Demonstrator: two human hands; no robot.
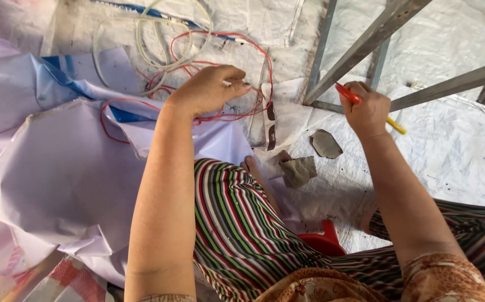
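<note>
The right hand [367,109] is clamped on a red and yellow pen [365,106], slanting down-right. The left hand [206,89] pinches red wire [253,84].

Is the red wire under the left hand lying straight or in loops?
In loops. The red wire curves round several times on the white sheet beside the left hand, crossing a white cable.

A thin red wire [237,114] loops loosely under the left hand [206,89]; a red-and-yellow pen [365,106] sits slanted in the right hand's [368,112] fist.
</note>
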